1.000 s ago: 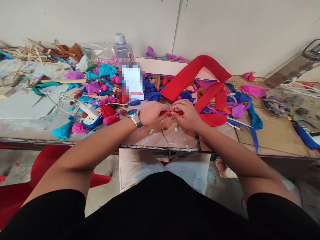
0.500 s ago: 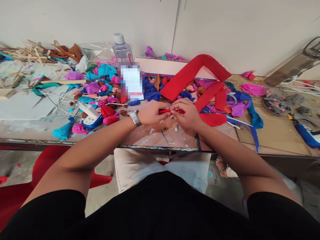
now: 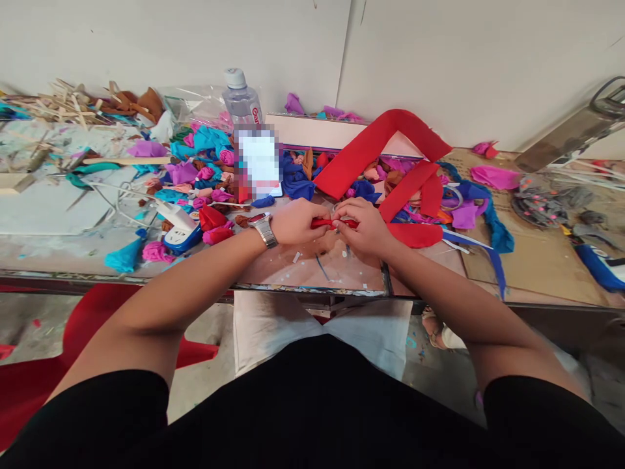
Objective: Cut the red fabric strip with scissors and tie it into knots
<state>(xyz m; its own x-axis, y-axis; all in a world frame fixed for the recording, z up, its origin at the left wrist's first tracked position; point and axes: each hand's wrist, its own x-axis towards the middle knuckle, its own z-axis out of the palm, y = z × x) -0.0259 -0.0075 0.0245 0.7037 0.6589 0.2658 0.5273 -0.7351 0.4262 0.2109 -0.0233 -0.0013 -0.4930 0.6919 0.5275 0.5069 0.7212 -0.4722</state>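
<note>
Close together above the table's front part, my left hand [image 3: 301, 221] and my right hand [image 3: 362, 223] both pinch a narrow rolled piece of red fabric [image 3: 321, 223]. Fingers are closed on it from either side, and they cover much of it. Just right of my right hand lies a loose flap of red fabric [image 3: 417, 235]. Behind my hands, a long folded red fabric strip [image 3: 364, 153] rests over a heap of coloured fabric pieces. Whether the rolled piece joins that strip cannot be made out.
A phone with a lit screen [image 3: 258, 159] leans by a plastic bottle [image 3: 243, 98]. To the left are a blue-white power strip [image 3: 181, 238], green-handled pliers [image 3: 92, 170] and wooden sticks [image 3: 63, 104]. Cardboard [image 3: 537, 260] and a pin-studded grey cushion [image 3: 534, 205] lie right.
My hands stay together on the red rolled fabric, with only slight finger and wrist shifts. The left wrist has turned a little, and the view has moved slightly.
</note>
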